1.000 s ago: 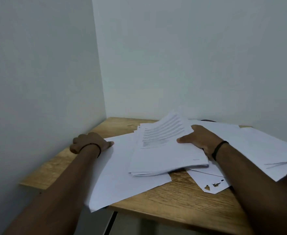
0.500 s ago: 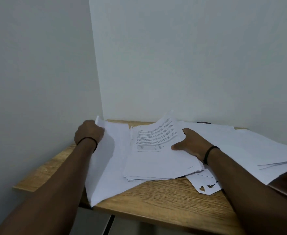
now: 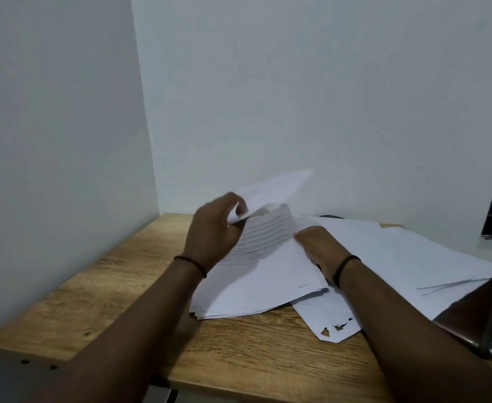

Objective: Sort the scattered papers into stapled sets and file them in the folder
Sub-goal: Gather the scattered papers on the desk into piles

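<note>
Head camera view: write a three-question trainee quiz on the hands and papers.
1. True or false: the left hand pinches a lifted sheet.
2. The right hand rests on: A) the paper stack, B) bare wooden table, C) the wall.
3. Fill in: the sheet with torn holes lies partly under the ____ forearm.

Key: 1 true; 2 A; 3 right.

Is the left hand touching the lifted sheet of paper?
Touching. The head view shows the left hand pinching the lifted sheet at its near corner, held above the stack.
</note>
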